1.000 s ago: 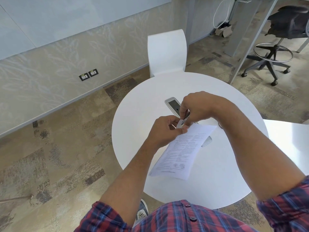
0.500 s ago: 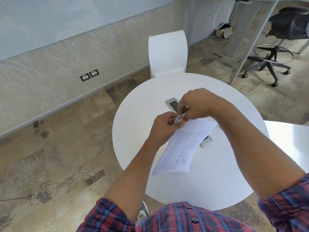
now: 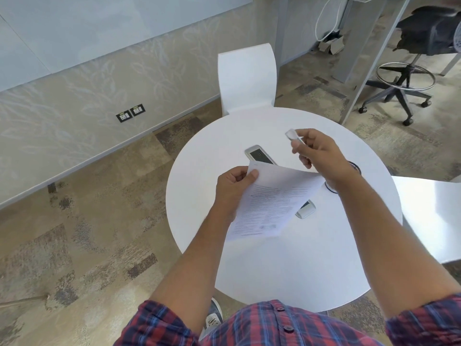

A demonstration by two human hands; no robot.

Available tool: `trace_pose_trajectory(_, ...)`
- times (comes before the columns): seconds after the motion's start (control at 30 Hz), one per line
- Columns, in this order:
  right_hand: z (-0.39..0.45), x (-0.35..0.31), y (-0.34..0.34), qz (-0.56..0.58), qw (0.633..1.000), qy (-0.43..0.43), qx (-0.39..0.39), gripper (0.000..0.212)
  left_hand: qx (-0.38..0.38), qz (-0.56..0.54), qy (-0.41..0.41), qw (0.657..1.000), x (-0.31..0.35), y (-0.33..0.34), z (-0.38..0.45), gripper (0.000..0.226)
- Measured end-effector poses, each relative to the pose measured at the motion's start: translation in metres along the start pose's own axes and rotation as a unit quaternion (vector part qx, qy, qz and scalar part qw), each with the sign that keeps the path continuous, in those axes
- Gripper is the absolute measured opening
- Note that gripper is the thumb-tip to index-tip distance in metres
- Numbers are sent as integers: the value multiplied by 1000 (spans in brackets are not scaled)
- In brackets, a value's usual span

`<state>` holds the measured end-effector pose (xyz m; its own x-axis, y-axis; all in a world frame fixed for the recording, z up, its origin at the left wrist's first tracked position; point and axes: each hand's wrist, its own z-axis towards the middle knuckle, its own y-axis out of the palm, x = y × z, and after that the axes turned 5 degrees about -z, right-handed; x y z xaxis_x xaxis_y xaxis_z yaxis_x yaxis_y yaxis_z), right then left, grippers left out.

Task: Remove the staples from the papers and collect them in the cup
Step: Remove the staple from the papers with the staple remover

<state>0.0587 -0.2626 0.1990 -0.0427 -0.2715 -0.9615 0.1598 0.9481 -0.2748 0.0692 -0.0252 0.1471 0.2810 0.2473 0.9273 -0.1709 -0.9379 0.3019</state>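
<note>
The left hand (image 3: 234, 186) is pinching the papers (image 3: 272, 203) at their 10 o'clock corner; the right hand (image 3: 316, 151) is gripping a remover (image 3: 292, 136) at 12 o'clock — judging a staple pulled, next dropping it in the cup, hidden here.

Papers (image 3: 272, 203): printed text too small and blurred to read; staple not discernible. They cover the middle of a silver device (image 3: 259, 155) on the worktop (image 3: 287, 265), leaving only its two ends visible; device type cannot be determined. Right hand (image 3: 318, 152) pinches a small pale tool (image 3: 292, 136), motion-blurred, shape unclear. A dark ring (image 3: 355, 168) is mostly hidden behind the right wrist; cannot tell whether it is the cup. Both plaid sleeves cut off by the bottom edge.
</note>
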Motion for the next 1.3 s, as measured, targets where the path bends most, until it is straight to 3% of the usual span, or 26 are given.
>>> trace_pose_trajectory(0.2, -16, 9, 5, 30, 996, 7, 88, 24, 47, -3, 8, 999, 3, 5, 1, 7)
trace_pose_trajectory(0.33, -22, 2, 9, -84, 988, -25, 126, 16, 80, 34, 20, 996, 4, 12, 1, 18)
trace_pose_trajectory(0.43, -27, -5, 17, -196, 958, -37, 206, 19, 104, 49, 43, 992, 5, 14, 1, 16)
trace_pose_trajectory(0.5, -31, -8, 22, -179, 957, -52, 225, 21, 133, 82, 76, 985, 6, 15, 0, 16)
trace_pose_trajectory(0.7, -37, -15, 45, -84, 996, 21, 22, 40, 187, 223, 199, 936, 10, 21, -6, 18)
trace_pose_trajectory(0.83, -42, -18, 62, 5, 999, 42, 3, 62, 178, 242, 274, 914, 11, 29, -13, 17)
trace_pose_trajectory(1.0, -45, -15, 73, 115, 991, 74, -7, 47, 164, 300, 353, 871, 14, 29, -14, 19)
trace_pose_trajectory(1.07, -46, -13, 73, 160, 983, 88, -15, 51, 130, 331, 386, 851, 13, 27, -14, 23)
trace_pose_trajectory(1.3, -46, 0, 75, 225, 969, 99, -16, 45, 83, 402, 383, 828, 2, 20, -17, 31)
